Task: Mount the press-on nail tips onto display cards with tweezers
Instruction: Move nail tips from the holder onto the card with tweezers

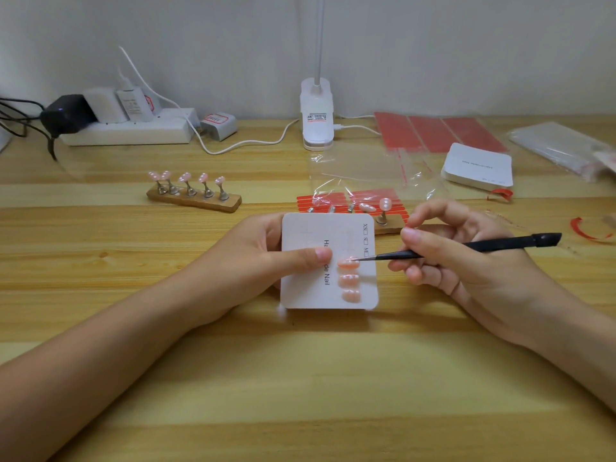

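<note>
My left hand (266,251) holds a white display card (306,295) above the wooden table, thumb pressed on its face. Three pink nail tips sit in a column on the card; the top nail tip (346,262) is touched by the point of black tweezers (466,246). My right hand (453,251) pinches the tweezers between thumb and fingers. Behind the card a wooden stand (390,226) carries two more pale nail tips (385,204) on metal pegs.
A second wooden stand (195,199) with several pink tips stands to the left. Red adhesive strips (333,199), clear bags (360,168), a stack of white cards (478,166), a clip lamp (316,121) and a power strip (130,131) lie further back.
</note>
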### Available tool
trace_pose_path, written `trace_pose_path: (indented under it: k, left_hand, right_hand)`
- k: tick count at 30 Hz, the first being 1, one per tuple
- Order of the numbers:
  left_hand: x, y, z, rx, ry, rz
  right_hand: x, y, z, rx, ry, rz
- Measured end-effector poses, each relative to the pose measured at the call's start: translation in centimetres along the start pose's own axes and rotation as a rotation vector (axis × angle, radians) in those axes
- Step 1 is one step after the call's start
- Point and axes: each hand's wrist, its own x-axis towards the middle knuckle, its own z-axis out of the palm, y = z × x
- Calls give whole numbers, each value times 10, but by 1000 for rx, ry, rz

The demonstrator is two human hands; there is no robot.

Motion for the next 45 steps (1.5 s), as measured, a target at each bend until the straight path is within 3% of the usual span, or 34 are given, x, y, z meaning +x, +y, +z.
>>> trace_pose_path:
  k: [30,35,39,45]
  left_hand:
    - [0,-1,-2,-70,-5,7]
    - [0,-2,-4,-73,-16,-1]
    - [1,-3,-2,-58,8,-7]
    - [0,0,2,-18,14,13]
  right_hand:
    - [-3,1,0,-75,53,-57]
    - [-2,1,1,-6,249,-157]
    - [-4,-4,4,-147,359,-179]
    - [-6,9,16,-464,137,-252]
